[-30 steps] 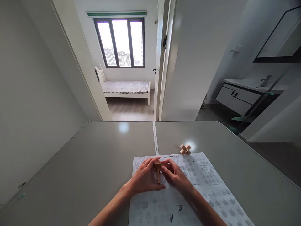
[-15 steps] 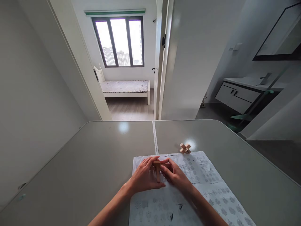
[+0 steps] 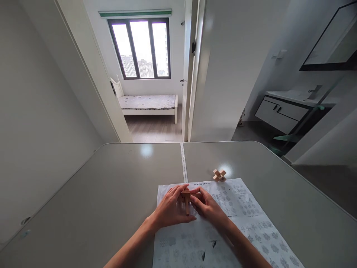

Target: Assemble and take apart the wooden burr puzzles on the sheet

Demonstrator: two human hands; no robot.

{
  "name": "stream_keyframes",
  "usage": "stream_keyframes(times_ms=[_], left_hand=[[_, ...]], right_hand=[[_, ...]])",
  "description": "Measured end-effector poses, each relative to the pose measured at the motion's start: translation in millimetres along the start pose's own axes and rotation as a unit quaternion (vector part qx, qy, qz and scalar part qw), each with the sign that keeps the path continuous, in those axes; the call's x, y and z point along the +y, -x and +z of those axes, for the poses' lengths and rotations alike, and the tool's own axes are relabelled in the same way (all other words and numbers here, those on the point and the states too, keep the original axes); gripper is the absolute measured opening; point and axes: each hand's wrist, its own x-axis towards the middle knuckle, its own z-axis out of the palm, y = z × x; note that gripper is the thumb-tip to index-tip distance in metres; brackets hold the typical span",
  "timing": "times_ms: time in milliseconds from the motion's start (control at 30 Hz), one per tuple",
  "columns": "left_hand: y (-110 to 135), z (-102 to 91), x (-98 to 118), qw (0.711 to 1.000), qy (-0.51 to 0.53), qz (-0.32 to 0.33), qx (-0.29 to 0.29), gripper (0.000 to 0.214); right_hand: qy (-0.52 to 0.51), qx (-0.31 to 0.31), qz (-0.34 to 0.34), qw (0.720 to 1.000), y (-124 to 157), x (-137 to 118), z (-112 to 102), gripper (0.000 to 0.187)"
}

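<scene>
Both hands hold a small wooden burr puzzle (image 3: 186, 194) above the printed sheet (image 3: 192, 245). My left hand (image 3: 171, 209) curls round its left side, fingertips at the top and thumb stretched out below. On the other side my right hand (image 3: 208, 206) pinches the puzzle's right end between thumb and fingers. One wooden stick points down toward me from the middle of the puzzle; the fingers hide much of the remainder. A second burr puzzle (image 3: 219, 175), cross-shaped and assembled, rests at the top edge of the sheet.
The sheet carries rows of grey puzzle diagrams and lies on a grey-green table (image 3: 111, 208) with a seam down its middle. Beyond the table are an open door (image 3: 189, 74), a bed (image 3: 150, 102) under a window, and a washbasin cabinet (image 3: 281, 113) at the right.
Almost nothing differs. The hands and the held puzzle keep the same pose, and the view has shifted very slightly.
</scene>
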Motion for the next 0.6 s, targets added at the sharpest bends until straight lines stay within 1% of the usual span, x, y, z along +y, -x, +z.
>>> stream_keyframes(times_ms=[133,367,600], left_hand=[[1.4,0.4,0.0,1.000,-0.009,-0.009,-0.007,0.108],[1.9,0.8,-1.7,1.000,-0.006,-0.005,-0.002,0.108],[2.7,3.5,-4.5,1.000,0.025,-0.005,0.014,0.117]], right_hand=[[0.001,0.001,0.001,1.000,0.9,-1.3,0.6,0.053],[0.000,0.001,0.002,1.000,1.6,-3.1,1.1,0.054],[-0.030,-0.003,0.008,1.000,3.0,-3.8,2.9,0.053]])
